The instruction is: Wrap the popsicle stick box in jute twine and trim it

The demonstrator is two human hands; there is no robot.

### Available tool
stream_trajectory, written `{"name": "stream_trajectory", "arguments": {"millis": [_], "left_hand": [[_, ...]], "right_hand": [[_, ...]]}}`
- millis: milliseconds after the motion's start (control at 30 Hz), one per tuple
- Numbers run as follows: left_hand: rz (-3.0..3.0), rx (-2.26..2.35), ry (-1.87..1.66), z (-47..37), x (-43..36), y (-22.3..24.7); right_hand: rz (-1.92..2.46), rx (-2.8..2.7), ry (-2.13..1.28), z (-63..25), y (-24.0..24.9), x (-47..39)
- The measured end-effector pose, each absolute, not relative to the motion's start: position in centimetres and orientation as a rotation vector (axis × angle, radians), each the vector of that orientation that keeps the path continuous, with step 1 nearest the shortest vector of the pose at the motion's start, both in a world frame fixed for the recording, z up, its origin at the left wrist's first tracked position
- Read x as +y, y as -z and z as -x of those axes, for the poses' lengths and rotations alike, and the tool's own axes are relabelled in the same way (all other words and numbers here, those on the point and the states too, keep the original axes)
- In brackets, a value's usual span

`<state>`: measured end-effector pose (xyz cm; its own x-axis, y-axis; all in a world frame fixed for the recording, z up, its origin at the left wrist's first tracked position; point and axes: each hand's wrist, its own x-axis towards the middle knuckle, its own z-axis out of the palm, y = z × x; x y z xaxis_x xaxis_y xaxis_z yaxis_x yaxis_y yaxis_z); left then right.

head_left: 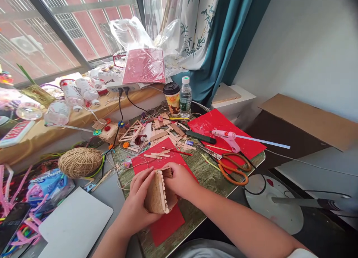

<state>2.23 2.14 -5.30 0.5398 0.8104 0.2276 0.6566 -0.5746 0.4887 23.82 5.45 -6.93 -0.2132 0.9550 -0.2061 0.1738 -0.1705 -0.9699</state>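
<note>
A small box made of craft sticks (155, 192), its outside covered with brown twine or cord, is between my two hands above the table. My left hand (137, 200) wraps round its left side, the thumb under the lower edge. At the far upper edge, my right hand (179, 179) closes its fingers on the wall, partly inside the box. A row of rounded stick ends runs along the edge facing me. Beneath lies a red sheet (167, 226), and just beyond it are several loose craft sticks (156, 155) and a red pencil (177, 151).
Orange-handled scissors (233, 168) and a pink glue gun (228, 136) with a long glue stick lie on the right. Behind stand a lidded paper cup (172, 99) and a water bottle (185, 97). A twine ball (80, 162) and white card (77, 224) lie left.
</note>
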Motion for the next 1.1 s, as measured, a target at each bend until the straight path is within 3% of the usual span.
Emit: {"name": "stream_trajectory", "arguments": {"millis": [1100], "left_hand": [[-2.491,1.260,-0.628,-3.4,1.4,5.3]], "right_hand": [[1.469,-1.456,-1.489,-24.1,7.6,6.4]]}}
